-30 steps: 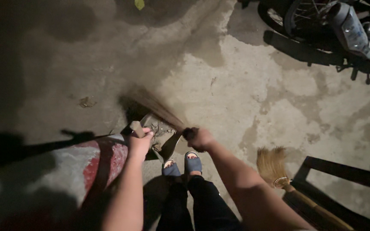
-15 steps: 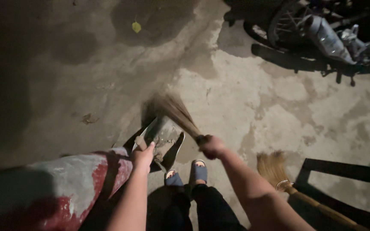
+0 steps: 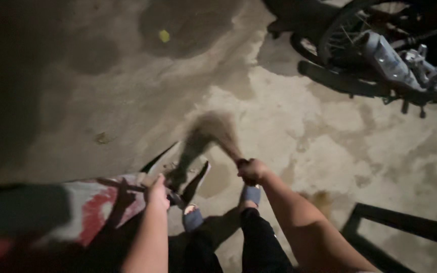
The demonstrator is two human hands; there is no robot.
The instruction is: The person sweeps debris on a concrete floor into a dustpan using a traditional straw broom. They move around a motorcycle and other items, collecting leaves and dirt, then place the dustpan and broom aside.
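Dustpan (image 3: pixel 185 169) clamped in my left hand (image 3: pixel 157 191), broom (image 3: pixel 218 132) in right hand (image 3: pixel 251 171); I'd sweep short, low strokes.

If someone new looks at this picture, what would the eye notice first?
At centre, the right hand grips a blurred straw broom above a dustpan, which the left hand holds by its handle. A motorbike stands at upper right on the stained concrete floor.
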